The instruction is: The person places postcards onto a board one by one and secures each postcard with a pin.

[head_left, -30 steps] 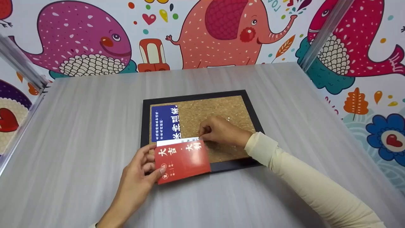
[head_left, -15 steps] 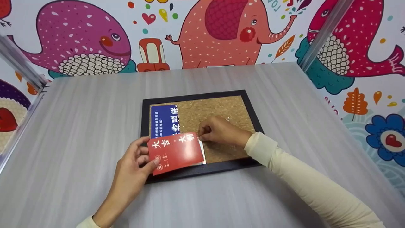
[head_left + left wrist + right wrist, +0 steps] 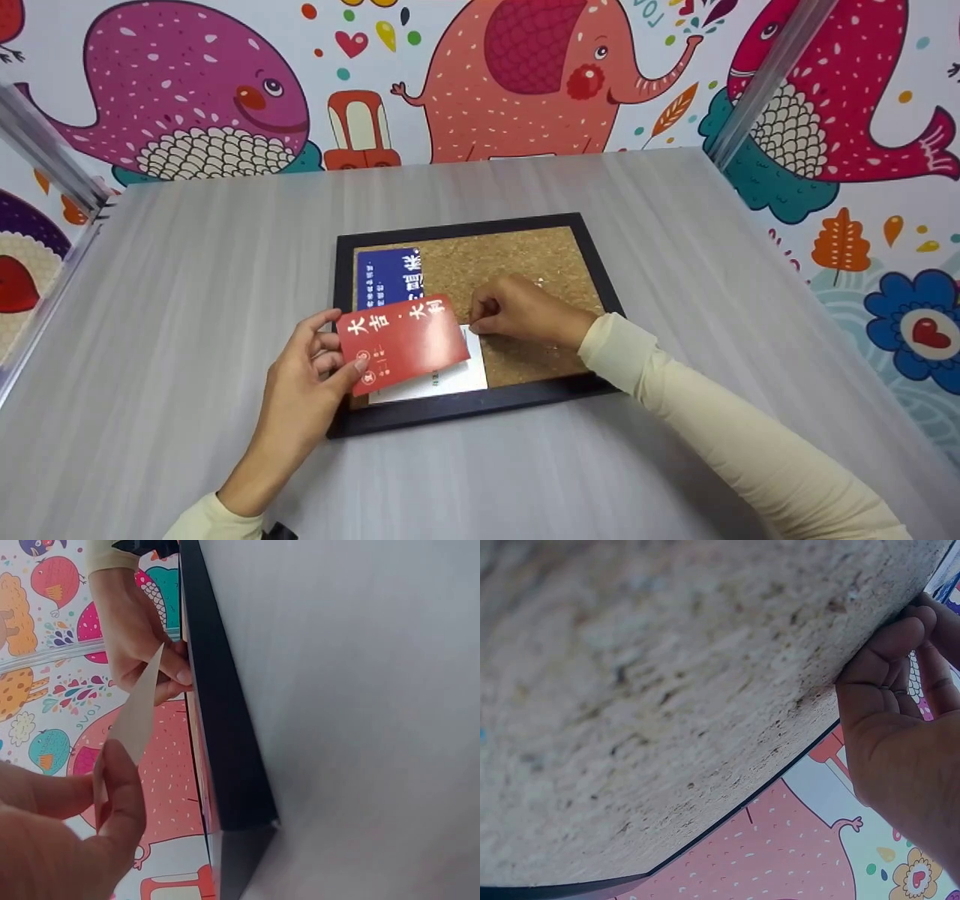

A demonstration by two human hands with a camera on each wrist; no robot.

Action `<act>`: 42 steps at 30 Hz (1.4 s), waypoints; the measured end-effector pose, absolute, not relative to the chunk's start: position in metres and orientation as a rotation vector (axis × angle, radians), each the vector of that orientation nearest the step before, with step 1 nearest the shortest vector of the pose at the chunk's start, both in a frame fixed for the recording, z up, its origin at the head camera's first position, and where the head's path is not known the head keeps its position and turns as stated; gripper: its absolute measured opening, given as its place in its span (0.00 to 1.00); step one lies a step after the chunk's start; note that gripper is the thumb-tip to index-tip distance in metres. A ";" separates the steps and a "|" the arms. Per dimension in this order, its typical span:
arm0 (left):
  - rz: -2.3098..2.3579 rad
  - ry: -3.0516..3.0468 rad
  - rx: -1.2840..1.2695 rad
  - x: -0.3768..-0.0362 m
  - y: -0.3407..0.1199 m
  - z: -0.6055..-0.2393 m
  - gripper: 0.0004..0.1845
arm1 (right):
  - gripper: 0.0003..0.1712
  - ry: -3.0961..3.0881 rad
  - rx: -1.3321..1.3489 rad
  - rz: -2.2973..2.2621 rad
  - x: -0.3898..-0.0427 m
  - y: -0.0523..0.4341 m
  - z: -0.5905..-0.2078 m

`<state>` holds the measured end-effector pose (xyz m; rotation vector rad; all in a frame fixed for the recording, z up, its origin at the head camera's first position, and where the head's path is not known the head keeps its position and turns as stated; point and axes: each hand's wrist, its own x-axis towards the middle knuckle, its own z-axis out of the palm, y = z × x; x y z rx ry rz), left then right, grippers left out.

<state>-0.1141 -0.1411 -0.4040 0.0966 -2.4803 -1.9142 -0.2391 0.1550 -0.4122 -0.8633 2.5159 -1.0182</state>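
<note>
- The left hand (image 3: pixel 311 367) grips the left end of a rectangular red card with white Chinese characters (image 3: pixel 409 341), its thumb on the printed face and its fingers curled behind the edge.
- The red card is tilted, above the near left part of a rectangular cork board with a black frame (image 3: pixel 499 251); the left wrist view shows its pale back and a gap between it and the board.
- From the head view, the red card hides part of a white card with small print (image 3: pixel 450 381), which lies on the cork near the front of the frame.
- The right hand (image 3: pixel 525 307) has its fingers curled, with thumb and fingertips together at the white card's far right corner; whether they pinch the corner or some small item cannot be told.
- The right wrist view shows those fingertips against the board.
- A dark blue card with white characters (image 3: pixel 384 277) lies on the cork in the far left corner, its near end covered by the red card.
- The board rests on a grey, wood-grained surface (image 3: pixel 187 337).
- Cream-coloured sleeves (image 3: pixel 720 420) cover both forearms.
- Behind the surface stands a white wall with colourful cartoon animals (image 3: pixel 465 97), among them a coral elephant and a purple whale-like figure.
</note>
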 end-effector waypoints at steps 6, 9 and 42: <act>-1.911 -2.462 0.110 -0.121 -0.141 -0.403 0.39 | 0.03 2.511 -0.871 -1.027 -0.239 0.155 -0.412; -1.907 -2.458 0.114 -0.124 -0.141 -0.402 0.39 | 0.04 2.512 -0.874 -1.022 -0.240 0.155 -0.413; -1.877 -2.457 0.116 -0.156 -0.135 -0.398 0.39 | 0.03 2.518 -0.863 -0.992 -0.240 0.155 -0.413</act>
